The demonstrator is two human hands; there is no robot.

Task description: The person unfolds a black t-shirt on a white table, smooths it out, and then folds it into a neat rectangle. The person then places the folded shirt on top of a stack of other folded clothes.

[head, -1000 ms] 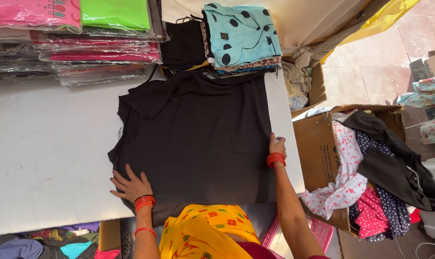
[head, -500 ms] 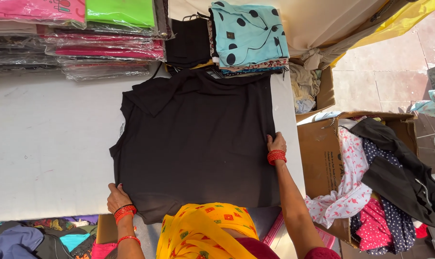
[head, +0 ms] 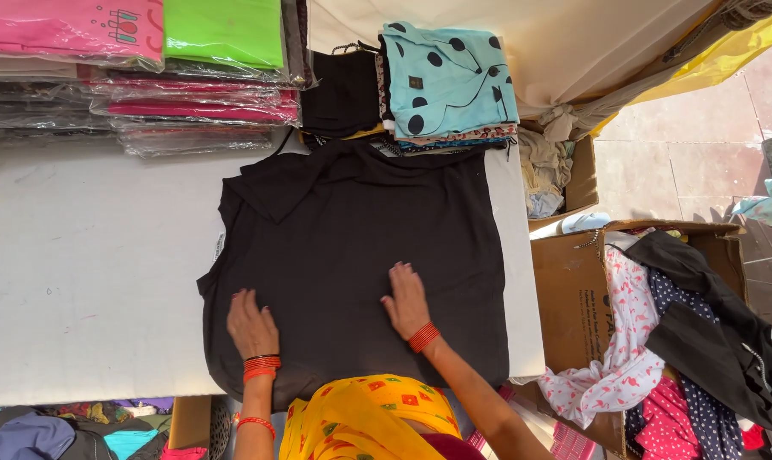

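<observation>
Both hands, left hand (head: 251, 324) and right hand (head: 406, 300), rest open and flat, gripping nothing, on the black garment (head: 360, 255) spread on the white table (head: 79, 281), whose near hem overhangs the edge and might slide off under uneven pressure.

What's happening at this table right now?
A person lays both palms flat on a black garment spread over a white table. The left hand presses near its lower left part, the right hand near the middle. Stacks of folded clothes sit along the far edge, and a cardboard box full of garments stands on the right.
</observation>
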